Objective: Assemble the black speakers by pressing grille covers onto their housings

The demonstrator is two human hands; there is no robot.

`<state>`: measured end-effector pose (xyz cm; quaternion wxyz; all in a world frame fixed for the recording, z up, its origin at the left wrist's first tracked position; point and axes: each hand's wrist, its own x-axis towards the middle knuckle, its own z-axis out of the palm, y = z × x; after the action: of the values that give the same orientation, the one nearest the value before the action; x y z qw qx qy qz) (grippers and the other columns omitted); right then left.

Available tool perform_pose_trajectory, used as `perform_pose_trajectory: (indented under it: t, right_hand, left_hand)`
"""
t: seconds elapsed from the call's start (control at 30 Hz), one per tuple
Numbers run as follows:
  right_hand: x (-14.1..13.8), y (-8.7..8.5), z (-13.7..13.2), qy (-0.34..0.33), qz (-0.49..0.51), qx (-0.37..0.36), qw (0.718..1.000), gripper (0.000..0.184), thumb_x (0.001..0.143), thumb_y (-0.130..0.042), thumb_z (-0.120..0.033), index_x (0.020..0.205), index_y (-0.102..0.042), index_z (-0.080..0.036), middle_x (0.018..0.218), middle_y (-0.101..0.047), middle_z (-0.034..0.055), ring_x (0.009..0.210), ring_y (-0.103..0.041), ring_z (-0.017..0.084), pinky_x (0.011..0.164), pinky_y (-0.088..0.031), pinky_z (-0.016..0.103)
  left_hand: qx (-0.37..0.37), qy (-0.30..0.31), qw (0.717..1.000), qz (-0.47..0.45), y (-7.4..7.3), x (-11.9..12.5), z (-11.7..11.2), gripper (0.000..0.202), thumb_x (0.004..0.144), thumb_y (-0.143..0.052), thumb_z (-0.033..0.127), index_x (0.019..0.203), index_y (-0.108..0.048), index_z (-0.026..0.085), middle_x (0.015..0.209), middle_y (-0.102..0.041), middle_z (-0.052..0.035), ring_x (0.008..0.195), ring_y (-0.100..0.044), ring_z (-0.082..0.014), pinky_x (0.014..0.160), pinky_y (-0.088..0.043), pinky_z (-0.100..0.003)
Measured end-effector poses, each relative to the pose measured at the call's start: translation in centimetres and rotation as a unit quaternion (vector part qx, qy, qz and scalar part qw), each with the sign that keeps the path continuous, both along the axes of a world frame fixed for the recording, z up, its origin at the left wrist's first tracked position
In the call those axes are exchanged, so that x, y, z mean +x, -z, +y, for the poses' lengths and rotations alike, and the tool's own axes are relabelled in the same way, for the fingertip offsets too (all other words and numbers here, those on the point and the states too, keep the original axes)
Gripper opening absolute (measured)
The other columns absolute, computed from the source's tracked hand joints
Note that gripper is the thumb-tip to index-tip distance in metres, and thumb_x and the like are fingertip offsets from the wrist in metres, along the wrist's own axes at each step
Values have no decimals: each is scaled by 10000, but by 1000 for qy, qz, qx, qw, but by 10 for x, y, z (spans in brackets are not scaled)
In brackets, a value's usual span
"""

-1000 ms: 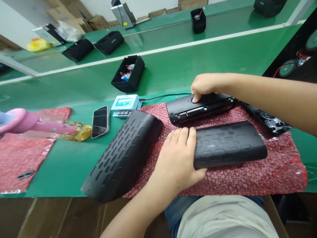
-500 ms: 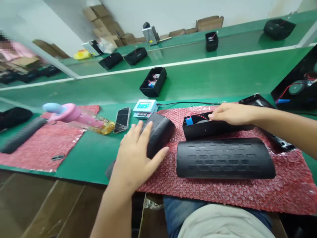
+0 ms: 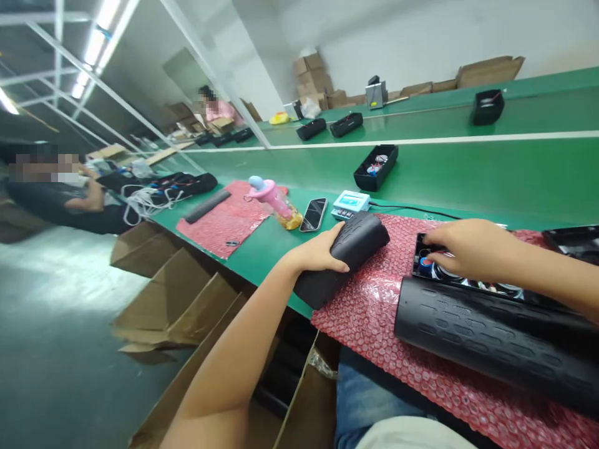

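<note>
While left hand clasps shell | long axis: away-right | right hand: grip unclear

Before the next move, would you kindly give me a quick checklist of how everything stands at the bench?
1. Left hand on the left cover: ok, thumb and fingers are around it.
2. Left cover wholly on the bubble wrap: not ok, its left end extends past the wrap's edge.
3. Front cover over the bubble wrap: ok, dimpled side up.
4. Right hand at the open case: ok, fingertips near the blue part.
5. Wires all connected: cannot tell, the hand hides some.
6. Cord joined to the light blue box: ok.
</note>
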<state>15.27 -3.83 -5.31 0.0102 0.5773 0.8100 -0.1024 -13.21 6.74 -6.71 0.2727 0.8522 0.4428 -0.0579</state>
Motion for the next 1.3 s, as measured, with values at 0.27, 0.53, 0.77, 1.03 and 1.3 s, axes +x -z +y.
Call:
perform_pose_trajectory:
  t: [0.27, 0.53, 0.77, 1.03, 1.3]
  right_hand:
    - [-88, 28, 91, -87, 100, 58, 990, 910, 575, -799, -448, 1359, -423, -181, 1306, -389, 207, 1138, -448, 373, 885, -429, 451]
    - [-97, 34, 102, -49, 132, 56, 988, 794, 525, -800, -498, 1231, -555, -230, 1178, -452, 133, 993, -515, 316, 778, -470, 393]
    - [-108, 26, 109, -31, 127, 28, 991, 737, 508, -798, -487, 1159, -576, -224, 1095, -473, 126, 928, -524, 320, 730, -476, 401]
    - [-103, 27, 116, -62, 163, -7, 985, 796, 503, -834, -453, 1210, -565, -205, 1162, -444, 150, 1044, -464, 359, 887, -421, 459]
    - [-76, 18, 143, -23, 315, -117, 941, 497, 683, -756, -315, 1147, -616, -200, 1170, -556, 91, 1039, -536, 253, 906, -439, 331]
  left_hand:
    - [-4, 21, 997, -73, 3, -6, 7, 1070, 541, -757, 370, 1427, -200, 145, 1416, -378, -143, 1248, -422, -282, 1062, -324, -400]
    - [-13, -3, 998, -56, 0, -6, 8, 1021, 567, -729, 361, 1425, -209, 172, 1373, -434, -130, 1168, -499, -273, 986, -401, -380]
    - [-4, -25, 999, 35, -8, -2, 10, 1039, 586, -713, 419, 1449, -180, 197, 1228, -565, -111, 1027, -584, -290, 863, -453, -376]
    - [-21, -42, 998, 32, -7, -3, 14, 985, 585, -703, 395, 1433, -228, 232, 1216, -580, -70, 997, -597, -271, 815, -465, -328]
    - [-36, -57, 997, 32, -5, -6, 19, 1011, 584, -714, 389, 1443, -211, 213, 1307, -514, -89, 1089, -544, -281, 914, -423, -349]
